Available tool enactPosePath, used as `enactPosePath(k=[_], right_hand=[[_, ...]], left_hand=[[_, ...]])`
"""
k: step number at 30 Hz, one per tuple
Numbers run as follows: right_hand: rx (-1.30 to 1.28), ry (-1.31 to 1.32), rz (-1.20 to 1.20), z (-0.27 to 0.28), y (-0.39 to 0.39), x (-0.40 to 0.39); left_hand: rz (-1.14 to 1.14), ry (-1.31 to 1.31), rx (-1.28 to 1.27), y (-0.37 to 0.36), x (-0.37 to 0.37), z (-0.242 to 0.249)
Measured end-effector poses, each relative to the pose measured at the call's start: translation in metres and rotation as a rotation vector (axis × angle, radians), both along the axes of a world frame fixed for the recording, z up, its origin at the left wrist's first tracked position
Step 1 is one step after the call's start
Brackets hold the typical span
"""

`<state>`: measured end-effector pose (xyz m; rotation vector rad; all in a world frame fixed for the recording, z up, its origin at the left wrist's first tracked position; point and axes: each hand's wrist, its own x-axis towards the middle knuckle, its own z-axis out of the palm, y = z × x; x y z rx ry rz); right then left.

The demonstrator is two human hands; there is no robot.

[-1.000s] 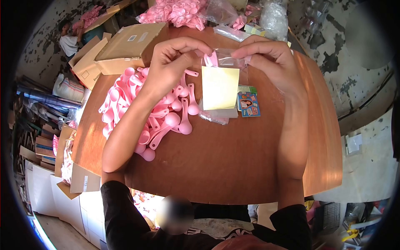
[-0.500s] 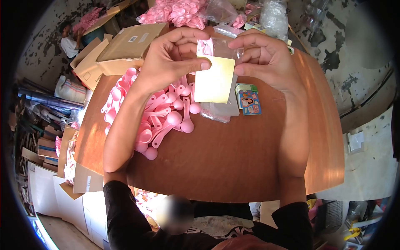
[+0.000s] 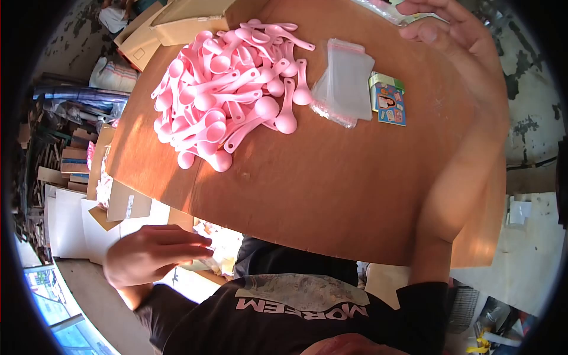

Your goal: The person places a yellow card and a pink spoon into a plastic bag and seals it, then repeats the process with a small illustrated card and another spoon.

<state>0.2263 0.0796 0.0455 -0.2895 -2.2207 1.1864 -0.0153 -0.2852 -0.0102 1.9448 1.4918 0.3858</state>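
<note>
My left hand (image 3: 158,255) is off the table's near left edge, blurred, with its fingers stretched out and nothing clearly visible in them. Far out at the upper right, my right hand (image 3: 452,32) has its thumb and fingers closed at the end of a clear plastic packet (image 3: 384,8), partly cut off by the frame. Pink measuring spoons (image 3: 222,94) lie in a large heap on the left half of the table. Beside them is a fanned stack of clear plastic bags (image 3: 346,83), and a small stack of printed blue cards (image 3: 390,105) is just to its right.
The brown wooden table (image 3: 319,195) has a curved near edge close to my body. A cardboard box (image 3: 192,21) stands behind the spoons. Open cartons (image 3: 127,204) are on the floor at the left. Part of another person (image 3: 114,18) shows at the upper left.
Both hands were together over the table with a clear bag and a pale yellow card. My left hand has dropped to the lower left; my right has moved to the upper right. The view has shifted downward.
</note>
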Motion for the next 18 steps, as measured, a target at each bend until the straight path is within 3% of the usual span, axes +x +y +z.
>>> enactPosePath(k=[2, 5, 7, 8, 11, 12, 13, 14, 17, 18], right_hand=[[0.074, 0.046, 0.045, -0.007, 0.001, -0.002], [0.148, -0.043, -0.04, -0.005, -0.01, -0.011], [0.152, -0.129, -0.06, -0.004, -0.014, -0.015], [0.15, -0.223, -0.075, -0.004, -0.015, -0.017], [0.179, -0.035, 0.034, -0.018, -0.011, -0.03], [0.191, -0.035, 0.038, -0.019, -0.021, -0.035], [-0.003, 0.116, 0.039, -0.019, -0.038, -0.042], [-0.199, 0.267, 0.044, -0.021, -0.05, -0.049], [-0.312, 0.42, 0.03, -0.042, -0.058, -0.07], [-0.336, 0.489, 0.094, -0.05, -0.059, -0.076]], left_hand=[[0.251, 0.086, -0.128, -0.026, 0.001, -0.045], [0.444, 0.257, -0.248, -0.059, 0.0, -0.097], [0.315, 0.205, -0.439, -0.056, 0.009, -0.088], [0.227, 0.073, -0.547, -0.047, 0.011, -0.082], [-0.043, -0.282, -0.107, 0.002, 0.022, -0.052], [-0.021, -0.383, 0.011, 0.021, 0.025, -0.044], [0.015, -0.597, 0.023, 0.04, 0.027, -0.046], [0.239, -0.968, -0.05, 0.059, 0.045, -0.042], [0.303, -1.103, -0.031, 0.141, 0.072, -0.039], [0.356, -1.291, -0.089, 0.163, 0.087, -0.038]])
